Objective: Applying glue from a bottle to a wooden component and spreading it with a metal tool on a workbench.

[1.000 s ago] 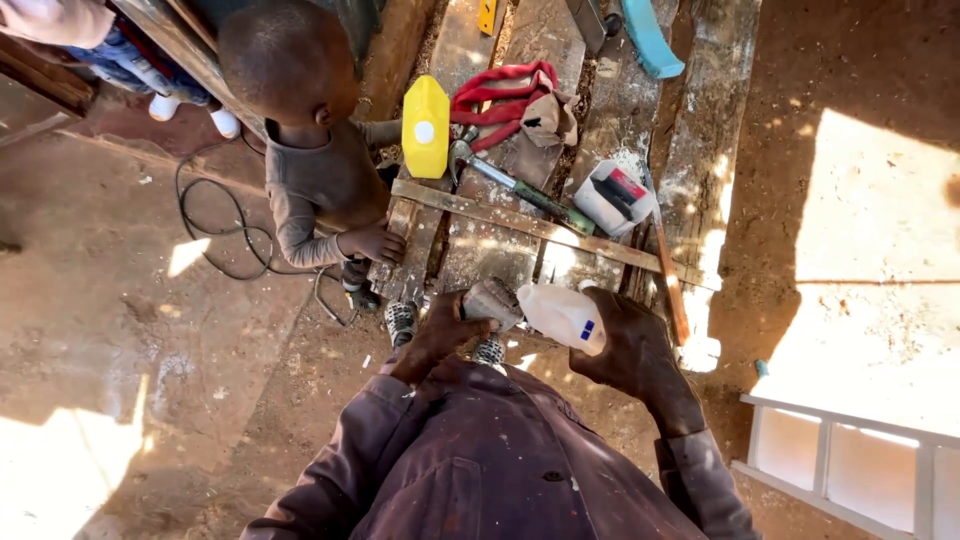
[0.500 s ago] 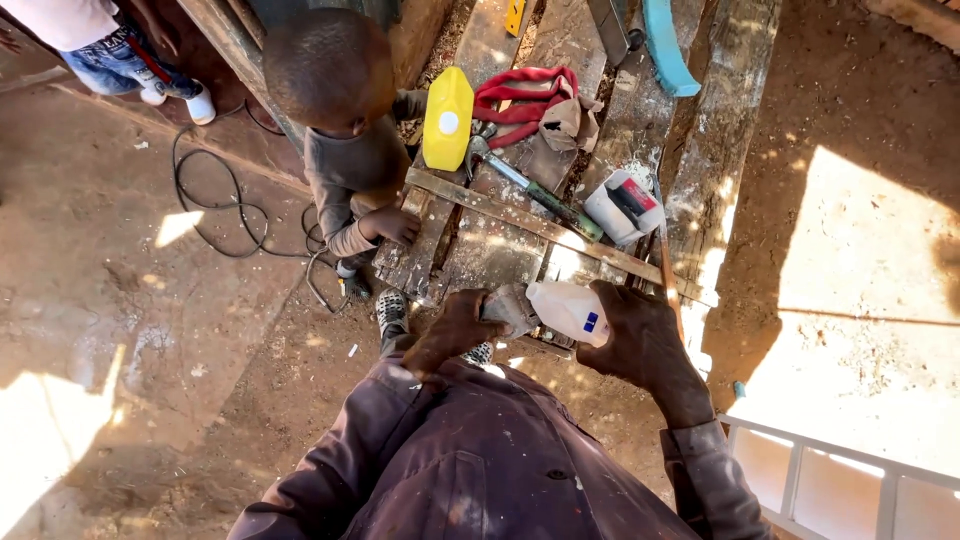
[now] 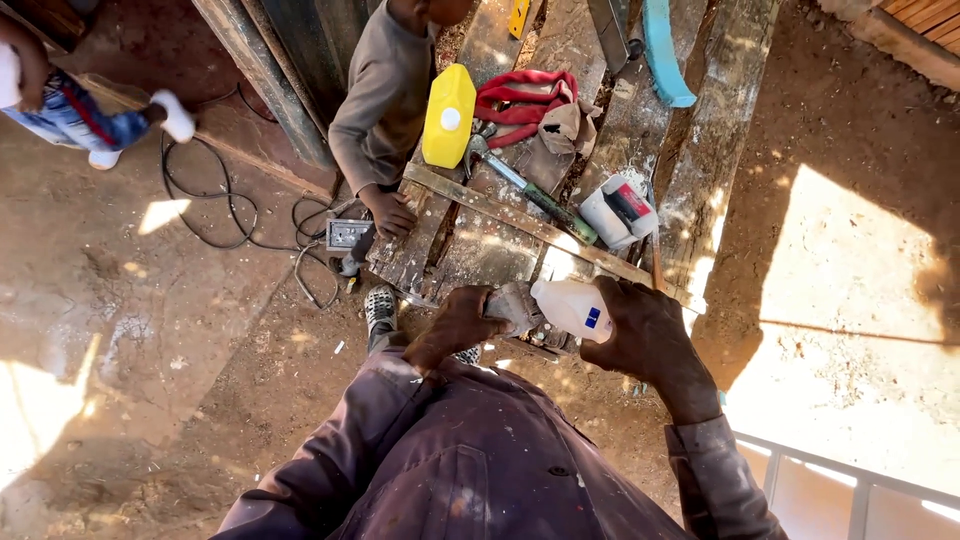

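1. The right hand (image 3: pixel 645 335) is closed around a white plastic bottle (image 3: pixel 572 308), held sideways just above the near edge of the table (image 3: pixel 700 190).
2. The left hand (image 3: pixel 462 322) grips a grey object (image 3: pixel 515 305) at the bottle's mouth, possibly its cap; the view is too poor to be sure.
3. Farther on the table lie a hammer (image 3: pixel 520 185), a white-and-red container (image 3: pixel 620 210) and a yellow jug (image 3: pixel 448 115).
4. Another person's hand (image 3: pixel 390 213) rests on the table's left edge.
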